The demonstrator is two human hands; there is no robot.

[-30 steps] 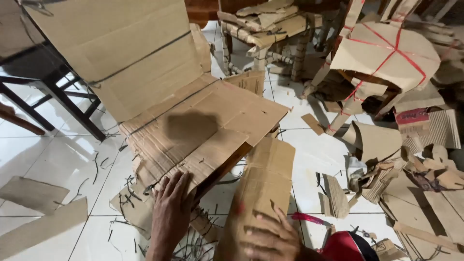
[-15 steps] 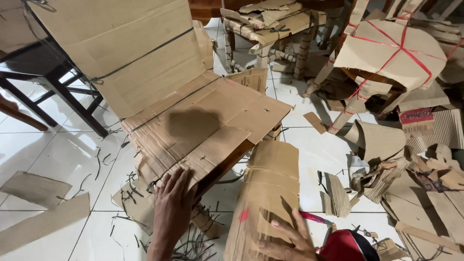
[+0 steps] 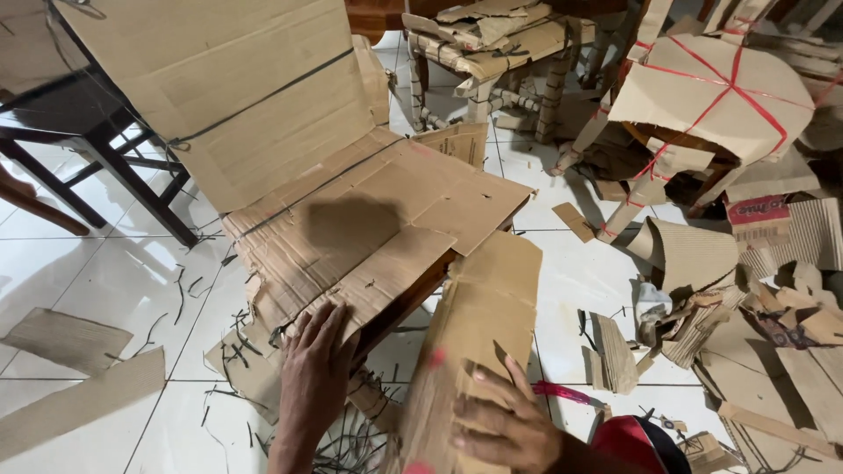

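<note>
My left hand (image 3: 314, 377) lies flat, fingers spread, on the brown cardboard-wrapped chair (image 3: 351, 237); my right hand (image 3: 505, 421), fingers spread, presses a long brown cardboard strip (image 3: 479, 333); it looks light and bendy; best held by its edges.

You are looking down at a white tiled floor (image 3: 105, 272). Flat cardboard offcuts (image 3: 66, 338) lie on it at your left, thin dark strap scraps (image 3: 198, 285) are scattered near the middle, and a heap of corrugated cardboard pieces (image 3: 746, 290) covers the tiles at your right.
</note>
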